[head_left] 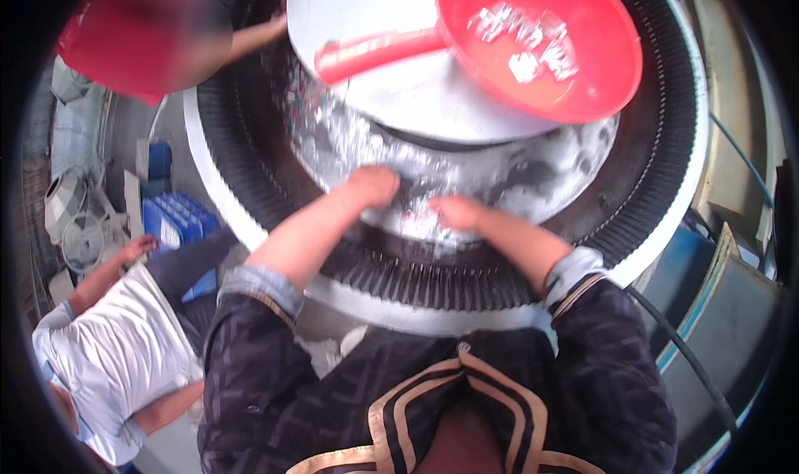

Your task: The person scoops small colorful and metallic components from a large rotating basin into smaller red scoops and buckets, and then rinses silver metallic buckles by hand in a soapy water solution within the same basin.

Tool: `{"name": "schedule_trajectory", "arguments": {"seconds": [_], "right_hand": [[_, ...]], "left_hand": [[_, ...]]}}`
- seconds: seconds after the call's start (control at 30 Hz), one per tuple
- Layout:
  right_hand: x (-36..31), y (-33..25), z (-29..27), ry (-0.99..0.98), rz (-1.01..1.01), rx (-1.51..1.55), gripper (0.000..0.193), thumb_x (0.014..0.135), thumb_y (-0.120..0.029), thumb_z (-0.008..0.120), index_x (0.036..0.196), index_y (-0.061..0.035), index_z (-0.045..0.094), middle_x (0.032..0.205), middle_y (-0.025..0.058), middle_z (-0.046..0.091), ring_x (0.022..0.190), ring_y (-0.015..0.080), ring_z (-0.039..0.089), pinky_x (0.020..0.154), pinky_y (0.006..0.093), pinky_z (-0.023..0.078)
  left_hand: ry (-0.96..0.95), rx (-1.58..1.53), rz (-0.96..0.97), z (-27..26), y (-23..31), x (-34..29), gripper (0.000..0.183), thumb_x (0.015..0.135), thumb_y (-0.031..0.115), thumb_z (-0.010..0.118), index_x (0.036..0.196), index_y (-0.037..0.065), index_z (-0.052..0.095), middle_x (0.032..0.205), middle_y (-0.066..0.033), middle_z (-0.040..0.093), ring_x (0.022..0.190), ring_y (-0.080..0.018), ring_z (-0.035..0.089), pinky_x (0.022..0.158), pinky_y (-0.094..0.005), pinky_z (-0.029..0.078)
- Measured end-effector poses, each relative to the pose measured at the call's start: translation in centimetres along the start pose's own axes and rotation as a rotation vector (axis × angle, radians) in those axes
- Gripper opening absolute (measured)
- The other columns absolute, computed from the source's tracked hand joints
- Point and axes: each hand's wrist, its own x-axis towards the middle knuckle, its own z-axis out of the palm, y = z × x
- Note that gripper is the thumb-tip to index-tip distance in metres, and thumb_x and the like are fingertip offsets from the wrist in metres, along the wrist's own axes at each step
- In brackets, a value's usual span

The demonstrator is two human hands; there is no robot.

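Note:
Both my hands reach down into a large round tub with a black ribbed wall. Over the wet, shiny layer of small pieces at its bottom, my left hand is closed, its fingertips turned down and hidden. A short way to its right, my right hand has its fingers curled together at the pieces; what they hold, if anything, is too blurred to make out. Beyond my hands, a red plastic ladle-shaped strainer or scoop rests on a pale round plate. Several clear, shiny pieces lie in it.
At the far left, a person in red reaches one arm toward the plate. Another person in a white shirt is at the lower left, near blue crates. The tub's white rim curves round in front of me. Panels stand at right.

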Motion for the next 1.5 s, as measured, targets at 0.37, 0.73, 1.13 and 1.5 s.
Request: {"name": "schedule_trajectory", "arguments": {"seconds": [0.37,0.73,1.13,1.5], "right_hand": [[0.5,-3.1,-0.3,-0.087,-0.136,-0.550,0.017,0.076,-0.016,0.057,0.090,-0.0093,0.065,0.087,0.0137,0.066,0.084,0.0303,0.065,0.068,0.0431,0.053],[-10.8,-8.6,-15.7,-0.170,0.104,1.123,0.019,0.082,-0.018,0.063,0.094,-0.0102,0.050,0.090,0.0065,0.064,0.081,0.0187,0.065,0.053,0.0272,0.045],[-15.1,-15.8,-31.2,0.952,-0.041,0.109,0.033,0.076,-0.018,0.068,0.097,0.0033,0.053,0.087,0.0183,0.063,0.078,0.0257,0.064,0.070,0.0347,0.050],[-17.8,-12.2,-21.3,1.220,-0.600,-0.321,0.010,0.071,-0.002,0.062,0.078,-0.0008,0.056,0.059,0.0058,0.053,0.046,0.0159,0.049,0.046,0.0279,0.043]], "left_hand": [[0.254,-0.147,-0.069,-7.2,3.4,-12.3,0.030,0.078,0.037,0.063,0.083,0.008,0.068,0.082,-0.0144,0.067,0.079,-0.0323,0.065,0.071,-0.0435,0.051],[0.640,-1.196,0.406,-19.8,5.7,-18.1,0.021,0.089,0.021,0.060,0.078,0.003,0.059,0.056,0.0035,0.052,0.047,-0.0036,0.046,0.046,-0.0192,0.037],[1.079,-0.541,0.211,-26.3,7.4,-12.3,0.025,0.086,0.017,0.060,0.107,0.005,0.064,0.077,-0.0070,0.067,0.063,-0.0100,0.060,0.056,-0.0271,0.048],[-0.002,-0.756,0.194,-13.0,2.7,-13.6,0.014,0.076,0.005,0.067,0.088,-0.002,0.068,0.073,-0.0085,0.066,0.062,-0.0124,0.064,0.059,-0.0265,0.051]]}}
